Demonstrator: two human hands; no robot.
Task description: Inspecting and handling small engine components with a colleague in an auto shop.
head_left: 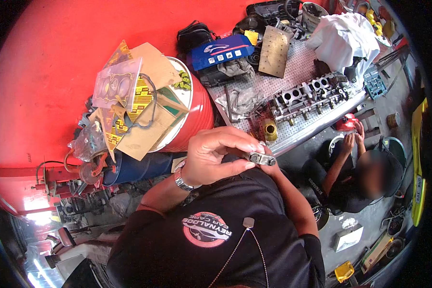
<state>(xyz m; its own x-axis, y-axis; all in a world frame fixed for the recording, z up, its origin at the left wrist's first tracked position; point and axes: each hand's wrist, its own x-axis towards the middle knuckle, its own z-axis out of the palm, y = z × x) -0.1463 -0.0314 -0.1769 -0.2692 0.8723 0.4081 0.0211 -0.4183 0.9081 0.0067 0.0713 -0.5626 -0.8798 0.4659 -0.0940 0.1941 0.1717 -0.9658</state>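
Observation:
My left hand, with a metal watch on its wrist, is closed on a small metal part that looks like a rocker arm. Thumb and fingers pinch its left end in front of my chest. My right hand is right behind the part's other end; most of its fingers are hidden, so its grip does not show. Beyond the hands, an engine cylinder head lies on the perforated metal table. A brass-coloured cup stands beside it, at the table's near edge.
Left of the table, a red drum carries cardboard and gaskets. Plastic wrap, a blue box, a drilled plate and a white cloth crowd the tabletop. At right a seated person handles a red object.

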